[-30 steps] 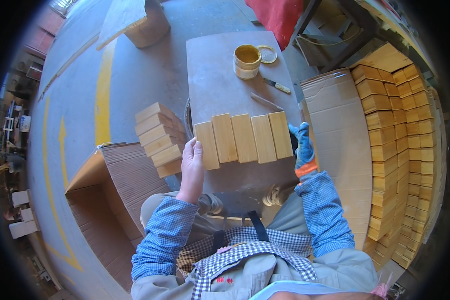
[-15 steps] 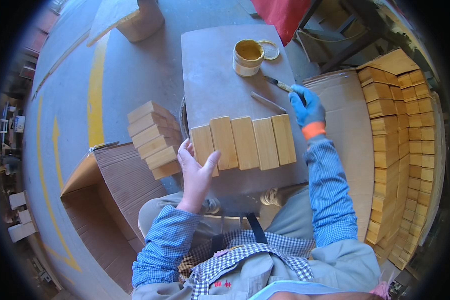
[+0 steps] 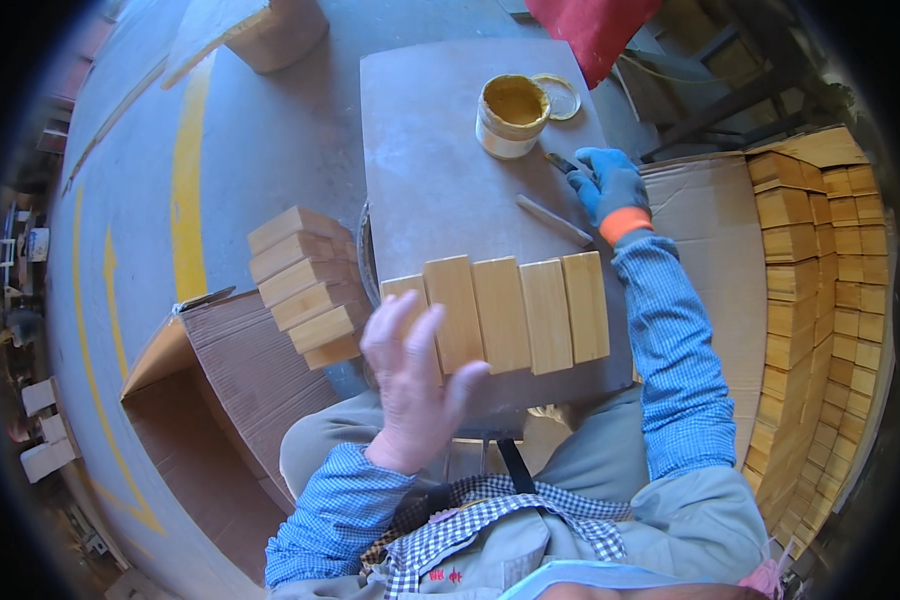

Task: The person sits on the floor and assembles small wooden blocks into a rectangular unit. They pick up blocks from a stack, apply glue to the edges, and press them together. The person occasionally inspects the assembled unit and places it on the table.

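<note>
Five pale wooden blocks [image 3: 500, 312] lie side by side in an uneven row on the near part of a grey board [image 3: 420, 150]. My bare left hand [image 3: 410, 375] hovers over the row's left end, fingers spread and holding nothing, hiding part of the leftmost blocks. Beyond the row, my right hand [image 3: 613, 190], in a blue glove with an orange cuff, has its thumb and fingers around a small dark-ended putty knife [image 3: 558, 162]; the glove covers most of its handle. Between knife and blocks lies a thin flat stick [image 3: 553, 220]. Farther back stands a jar of yellow-brown paste [image 3: 512, 115].
The jar's lid [image 3: 558, 97] lies beside it. A stack of wooden blocks [image 3: 305, 285] rises left of the board, above an open cardboard box [image 3: 260, 380]. At right, a large carton holds many stacked blocks [image 3: 790, 280]. Red cloth [image 3: 600, 30] hangs at the far edge.
My left hand has lifted off the row's left end and moved right and toward me, fingers spreading. My right hand has slid forward along the putty knife, covering more of its handle.
</note>
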A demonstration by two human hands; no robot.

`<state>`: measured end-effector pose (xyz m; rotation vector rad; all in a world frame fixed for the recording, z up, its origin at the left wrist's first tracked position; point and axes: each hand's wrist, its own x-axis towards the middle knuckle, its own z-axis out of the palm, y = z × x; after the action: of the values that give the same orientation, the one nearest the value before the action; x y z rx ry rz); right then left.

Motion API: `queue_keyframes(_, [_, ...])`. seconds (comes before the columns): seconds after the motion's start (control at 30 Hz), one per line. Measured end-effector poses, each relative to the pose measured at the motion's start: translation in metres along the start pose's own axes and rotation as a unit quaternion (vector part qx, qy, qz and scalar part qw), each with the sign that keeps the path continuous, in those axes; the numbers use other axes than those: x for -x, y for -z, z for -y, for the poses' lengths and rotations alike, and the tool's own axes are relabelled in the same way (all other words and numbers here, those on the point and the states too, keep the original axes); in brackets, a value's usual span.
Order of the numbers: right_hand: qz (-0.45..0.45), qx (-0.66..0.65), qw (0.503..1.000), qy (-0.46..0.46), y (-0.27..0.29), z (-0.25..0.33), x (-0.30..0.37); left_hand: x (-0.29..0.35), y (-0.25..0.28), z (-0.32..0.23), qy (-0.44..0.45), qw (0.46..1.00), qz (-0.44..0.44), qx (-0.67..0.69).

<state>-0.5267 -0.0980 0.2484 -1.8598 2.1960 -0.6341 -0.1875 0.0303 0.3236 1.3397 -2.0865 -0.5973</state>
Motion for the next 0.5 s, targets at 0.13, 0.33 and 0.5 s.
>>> queue_keyframes(0.13, [-0.033, -0.043, 0.999, -0.006, 0.005, 0.004, 0.011, -0.002, -0.003, 0.016, 0.140, 0.985, -0.030, 0.099])
queue_keyframes(0.33, [0.046, 0.059, 0.997, -0.021, -0.002, 0.001, -0.010, 0.002, -0.001, 0.005, 0.016, 0.999, 0.034, -0.019])
queue_keyframes(0.5, [0.142, -0.020, 0.982, -0.124, -0.014, -0.020, -0.028, 0.002, -0.003, -0.011, -0.055, 0.983, 0.167, -0.050])
